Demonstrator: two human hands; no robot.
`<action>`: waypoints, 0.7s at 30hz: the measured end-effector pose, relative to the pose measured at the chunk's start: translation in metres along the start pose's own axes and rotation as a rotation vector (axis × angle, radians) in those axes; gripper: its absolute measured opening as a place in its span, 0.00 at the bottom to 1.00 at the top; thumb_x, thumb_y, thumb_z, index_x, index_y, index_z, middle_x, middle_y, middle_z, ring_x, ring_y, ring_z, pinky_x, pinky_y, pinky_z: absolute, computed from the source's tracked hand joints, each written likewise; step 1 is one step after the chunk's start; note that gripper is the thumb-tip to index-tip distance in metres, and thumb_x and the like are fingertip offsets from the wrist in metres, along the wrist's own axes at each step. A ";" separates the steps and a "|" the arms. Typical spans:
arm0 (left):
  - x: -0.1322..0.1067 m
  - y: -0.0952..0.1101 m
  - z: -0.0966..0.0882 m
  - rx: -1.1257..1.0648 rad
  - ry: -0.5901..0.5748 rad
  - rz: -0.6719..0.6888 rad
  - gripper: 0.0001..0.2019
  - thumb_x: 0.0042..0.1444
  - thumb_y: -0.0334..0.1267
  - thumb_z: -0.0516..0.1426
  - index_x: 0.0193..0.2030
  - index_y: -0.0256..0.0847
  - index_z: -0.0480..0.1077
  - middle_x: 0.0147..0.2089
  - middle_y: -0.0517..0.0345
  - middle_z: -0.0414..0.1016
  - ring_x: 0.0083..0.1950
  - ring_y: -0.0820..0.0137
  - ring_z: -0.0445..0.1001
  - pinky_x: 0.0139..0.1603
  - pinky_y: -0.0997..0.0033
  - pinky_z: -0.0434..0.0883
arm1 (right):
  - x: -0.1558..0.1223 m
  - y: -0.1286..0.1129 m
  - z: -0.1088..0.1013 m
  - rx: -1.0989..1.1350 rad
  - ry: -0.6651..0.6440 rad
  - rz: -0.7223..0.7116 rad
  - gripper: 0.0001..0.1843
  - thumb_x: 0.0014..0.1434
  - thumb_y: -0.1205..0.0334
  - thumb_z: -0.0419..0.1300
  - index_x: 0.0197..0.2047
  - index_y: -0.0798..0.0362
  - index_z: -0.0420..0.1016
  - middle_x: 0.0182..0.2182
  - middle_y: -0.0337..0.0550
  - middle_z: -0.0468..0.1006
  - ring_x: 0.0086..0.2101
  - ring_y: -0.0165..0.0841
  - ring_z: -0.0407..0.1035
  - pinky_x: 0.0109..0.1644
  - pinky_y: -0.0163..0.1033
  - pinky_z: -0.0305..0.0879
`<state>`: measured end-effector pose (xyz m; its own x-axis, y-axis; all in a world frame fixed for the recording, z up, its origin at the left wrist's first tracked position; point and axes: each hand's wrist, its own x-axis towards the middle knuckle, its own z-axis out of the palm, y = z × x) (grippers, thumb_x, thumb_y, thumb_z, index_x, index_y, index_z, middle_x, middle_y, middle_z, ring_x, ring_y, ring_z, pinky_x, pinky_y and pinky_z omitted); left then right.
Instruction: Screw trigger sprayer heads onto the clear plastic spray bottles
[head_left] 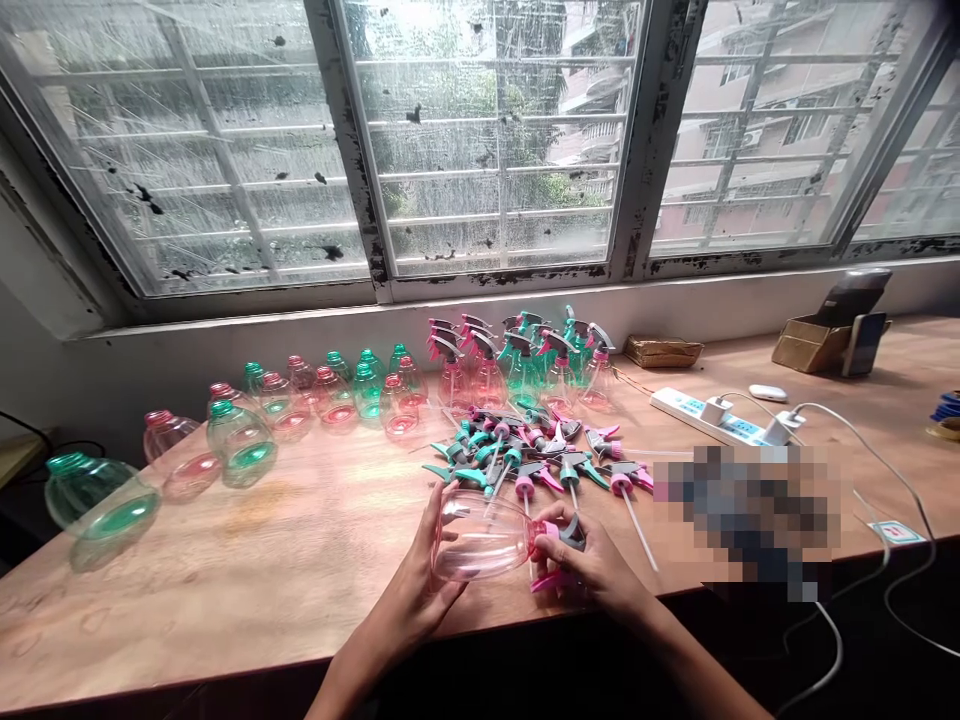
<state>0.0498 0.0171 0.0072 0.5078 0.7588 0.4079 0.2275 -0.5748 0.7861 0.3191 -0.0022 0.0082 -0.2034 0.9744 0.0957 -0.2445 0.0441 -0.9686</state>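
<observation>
My left hand (424,575) wraps round the base of a clear pink spray bottle (484,540) that lies on its side near the front edge of the wooden table (300,540). My right hand (589,560) grips the pink and grey trigger spray head (559,550) at the bottle's neck. Just beyond lies a loose pile of pink and teal trigger heads (525,455) with thin dip tubes.
Empty pink and green bottles (330,400) stand along the left and back. Several bottles with heads fitted (525,365) stand by the window sill. A white power strip (712,420) with cables, a brown box (814,340) with a phone and a blurred patch lie to the right.
</observation>
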 end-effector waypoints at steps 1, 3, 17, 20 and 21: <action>0.000 0.002 0.000 -0.003 -0.005 -0.001 0.43 0.71 0.42 0.55 0.78 0.59 0.25 0.81 0.43 0.40 0.75 0.45 0.55 0.68 0.40 0.64 | 0.000 0.001 0.000 0.003 -0.004 -0.004 0.24 0.54 0.44 0.74 0.39 0.53 0.73 0.29 0.42 0.84 0.27 0.34 0.77 0.31 0.38 0.77; 0.001 0.006 0.000 -0.006 -0.011 -0.008 0.45 0.70 0.41 0.55 0.78 0.59 0.22 0.81 0.44 0.39 0.75 0.46 0.55 0.67 0.41 0.65 | 0.001 0.002 0.000 0.005 -0.006 -0.014 0.23 0.54 0.44 0.74 0.40 0.53 0.73 0.28 0.41 0.84 0.26 0.33 0.76 0.30 0.38 0.77; -0.001 0.019 -0.003 0.011 -0.058 -0.066 0.47 0.69 0.43 0.58 0.78 0.58 0.24 0.80 0.45 0.40 0.75 0.46 0.54 0.70 0.40 0.63 | 0.001 -0.002 0.002 -0.012 -0.002 -0.027 0.25 0.53 0.42 0.74 0.39 0.52 0.73 0.29 0.42 0.84 0.26 0.34 0.77 0.29 0.37 0.75; -0.001 0.016 -0.003 -0.002 -0.058 -0.036 0.46 0.69 0.45 0.57 0.78 0.58 0.24 0.81 0.46 0.35 0.75 0.45 0.54 0.70 0.40 0.63 | 0.001 -0.001 0.001 -0.022 0.003 -0.018 0.25 0.52 0.41 0.74 0.39 0.52 0.73 0.28 0.41 0.84 0.25 0.34 0.76 0.28 0.37 0.75; -0.001 0.015 -0.003 -0.009 -0.062 -0.031 0.46 0.69 0.46 0.57 0.78 0.58 0.23 0.81 0.46 0.33 0.75 0.45 0.54 0.70 0.39 0.62 | 0.001 -0.001 0.001 -0.023 0.004 -0.014 0.25 0.52 0.41 0.74 0.39 0.52 0.73 0.27 0.41 0.83 0.25 0.34 0.76 0.27 0.37 0.75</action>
<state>0.0496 0.0088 0.0198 0.5514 0.7557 0.3535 0.2372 -0.5482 0.8020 0.3179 -0.0013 0.0091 -0.1966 0.9744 0.1085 -0.2259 0.0627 -0.9721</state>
